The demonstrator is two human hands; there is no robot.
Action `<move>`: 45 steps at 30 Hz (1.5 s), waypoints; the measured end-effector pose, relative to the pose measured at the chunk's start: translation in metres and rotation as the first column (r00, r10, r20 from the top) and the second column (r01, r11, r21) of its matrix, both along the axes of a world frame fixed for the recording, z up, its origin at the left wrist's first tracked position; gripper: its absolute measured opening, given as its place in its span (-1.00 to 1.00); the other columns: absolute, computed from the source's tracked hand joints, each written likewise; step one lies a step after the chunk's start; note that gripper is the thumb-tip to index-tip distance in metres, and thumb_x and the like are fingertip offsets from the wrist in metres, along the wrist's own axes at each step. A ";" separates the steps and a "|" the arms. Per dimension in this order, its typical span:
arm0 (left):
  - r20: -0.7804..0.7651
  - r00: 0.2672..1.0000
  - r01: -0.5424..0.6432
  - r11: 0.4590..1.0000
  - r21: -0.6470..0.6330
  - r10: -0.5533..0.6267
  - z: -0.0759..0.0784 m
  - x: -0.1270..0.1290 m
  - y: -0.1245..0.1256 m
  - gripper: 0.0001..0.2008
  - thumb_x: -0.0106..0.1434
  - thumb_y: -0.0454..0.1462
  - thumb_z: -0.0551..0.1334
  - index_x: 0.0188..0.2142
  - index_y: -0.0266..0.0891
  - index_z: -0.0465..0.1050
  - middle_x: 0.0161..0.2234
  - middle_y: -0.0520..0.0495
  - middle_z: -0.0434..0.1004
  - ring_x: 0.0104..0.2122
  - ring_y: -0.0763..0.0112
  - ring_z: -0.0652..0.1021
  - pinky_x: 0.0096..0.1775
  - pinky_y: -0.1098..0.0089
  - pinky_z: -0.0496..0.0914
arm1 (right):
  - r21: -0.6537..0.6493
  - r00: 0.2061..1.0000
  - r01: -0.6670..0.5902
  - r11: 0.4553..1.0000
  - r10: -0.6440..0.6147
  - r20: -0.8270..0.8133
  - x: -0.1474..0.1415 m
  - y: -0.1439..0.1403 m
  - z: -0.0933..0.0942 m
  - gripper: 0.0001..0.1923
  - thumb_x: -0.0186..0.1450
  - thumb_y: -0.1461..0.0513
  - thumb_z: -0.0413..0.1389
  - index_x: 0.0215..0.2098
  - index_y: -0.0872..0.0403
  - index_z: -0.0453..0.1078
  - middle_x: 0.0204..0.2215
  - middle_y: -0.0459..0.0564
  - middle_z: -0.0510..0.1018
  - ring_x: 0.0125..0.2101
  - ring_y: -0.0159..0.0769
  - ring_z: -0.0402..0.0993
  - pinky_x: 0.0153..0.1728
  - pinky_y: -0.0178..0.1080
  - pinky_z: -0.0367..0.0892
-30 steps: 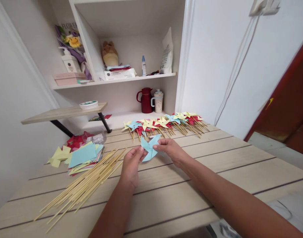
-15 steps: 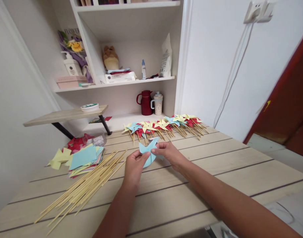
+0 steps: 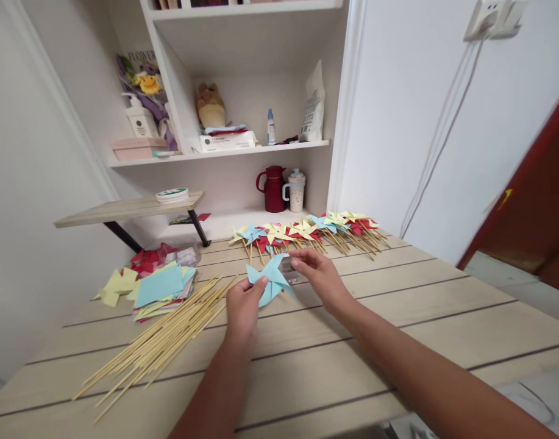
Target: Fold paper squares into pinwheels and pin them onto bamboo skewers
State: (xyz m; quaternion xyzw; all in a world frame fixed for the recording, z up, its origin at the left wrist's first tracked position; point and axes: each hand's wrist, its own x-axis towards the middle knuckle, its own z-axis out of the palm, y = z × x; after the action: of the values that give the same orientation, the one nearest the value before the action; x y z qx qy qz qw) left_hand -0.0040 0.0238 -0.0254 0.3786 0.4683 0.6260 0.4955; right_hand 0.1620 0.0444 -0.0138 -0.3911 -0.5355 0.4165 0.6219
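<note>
The left hand (image 3: 242, 305) pinches the blue paper pinwheel (image 3: 269, 281) just above the bench (image 3: 398, 317) while the right hand (image 3: 318, 274), fingers loosely curled, touches a small clear object beside it; steadying the folded centre should keep the vanes aligned.

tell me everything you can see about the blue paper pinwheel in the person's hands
The blue pinwheel is folded from light blue paper into pointed vanes that fan out from a centre. It has no stick on it. It is held just above the wooden table, tilted toward the camera. The left hand pinches its lower left side with the fingers, while the right hand reaches just past its upper right vane, where something small and clear lies; whether that hand touches the paper cannot be told.
</note>
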 end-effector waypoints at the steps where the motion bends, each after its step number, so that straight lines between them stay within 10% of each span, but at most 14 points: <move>1: 0.004 1.000 -0.024 1.000 -0.002 0.024 -0.001 -0.001 0.001 -0.68 -0.12 -0.17 0.47 -0.40 -0.36 0.61 -0.51 -0.09 0.60 -0.49 0.39 0.52 -0.38 0.40 0.36 | 0.042 0.999 0.029 0.999 -0.031 0.033 0.001 -0.001 0.001 -0.73 0.12 0.06 0.28 -0.29 0.05 0.50 -0.34 -0.04 0.58 -0.33 -0.27 0.45 -0.25 -0.20 0.33; 8: 0.047 0.985 -0.166 0.986 0.000 0.165 -0.003 -0.006 0.004 -0.73 -0.08 -0.19 0.43 -0.43 -0.37 0.58 -0.53 -0.07 0.57 -0.52 0.44 0.48 -0.39 0.42 0.33 | 0.211 0.850 -0.185 0.960 0.049 0.524 -0.007 -0.021 0.004 -0.81 0.30 0.14 0.15 -0.36 0.03 0.57 -0.48 -0.08 0.55 -0.44 -0.31 0.42 -0.38 -0.29 0.26; 12: -0.002 0.989 -0.151 0.987 0.049 0.151 -0.004 -0.003 0.005 -0.71 -0.07 -0.17 0.42 -0.42 -0.37 0.59 -0.50 -0.08 0.58 -0.51 0.43 0.47 -0.40 0.42 0.33 | 0.403 0.627 -0.194 0.895 -0.203 0.752 -0.016 -0.025 -0.006 -0.65 0.28 0.36 0.05 -0.08 -0.06 0.54 -0.38 -0.04 0.48 -0.44 -0.34 0.37 -0.39 -0.30 0.20; 17: -0.075 0.969 -0.226 0.968 0.111 0.235 -0.005 -0.004 0.006 -0.76 -0.07 -0.18 0.40 -0.46 -0.34 0.58 -0.57 0.00 0.52 -0.56 0.46 0.42 -0.47 0.44 0.27 | 0.392 0.406 -0.206 0.896 -0.286 0.868 -0.016 -0.026 -0.010 -0.68 0.17 0.42 0.06 -0.27 -0.03 0.56 -0.36 -0.04 0.43 -0.49 -0.37 0.29 -0.47 -0.32 0.10; 22: 0.046 0.962 -0.272 0.961 0.045 0.270 -0.002 -0.009 0.006 -0.77 -0.11 -0.20 0.42 -0.50 -0.35 0.56 -0.59 0.00 0.50 -0.58 0.48 0.42 -0.48 0.43 0.28 | 0.245 0.609 -0.368 0.897 0.033 0.792 -0.013 -0.029 0.000 -0.71 0.20 0.40 0.07 -0.25 -0.02 0.55 -0.49 -0.13 0.45 -0.50 -0.39 0.31 -0.44 -0.34 0.18; 27: 0.154 0.963 -0.222 0.975 -0.007 0.220 -0.004 -0.009 0.008 -0.73 -0.13 -0.22 0.44 -0.44 -0.37 0.58 -0.52 -0.08 0.58 -0.53 0.42 0.49 -0.42 0.41 0.34 | 0.318 0.827 -0.097 0.943 -0.101 0.553 -0.005 -0.020 0.007 -0.78 0.28 0.26 0.13 -0.12 0.01 0.52 -0.52 -0.14 0.33 -0.52 -0.37 0.23 -0.46 -0.31 0.18; 45: 0.040 0.996 -0.076 0.997 0.005 0.075 0.001 -0.003 0.002 -0.70 -0.14 -0.19 0.45 -0.43 -0.38 0.61 -0.51 -0.09 0.58 -0.55 0.46 0.46 -0.44 0.44 0.31 | 0.392 0.845 -0.099 0.915 -0.131 0.519 -0.005 -0.014 0.002 -0.89 0.28 0.26 0.18 -0.39 0.01 0.55 -0.40 -0.04 0.42 -0.36 -0.28 0.37 -0.35 -0.23 0.31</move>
State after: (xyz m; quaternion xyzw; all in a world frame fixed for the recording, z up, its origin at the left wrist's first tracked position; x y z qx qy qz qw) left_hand -0.0068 0.0257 -0.0247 0.3497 0.4701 0.6534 0.4794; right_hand 0.1568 0.0304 -0.0119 -0.3592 -0.7581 0.1657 0.5184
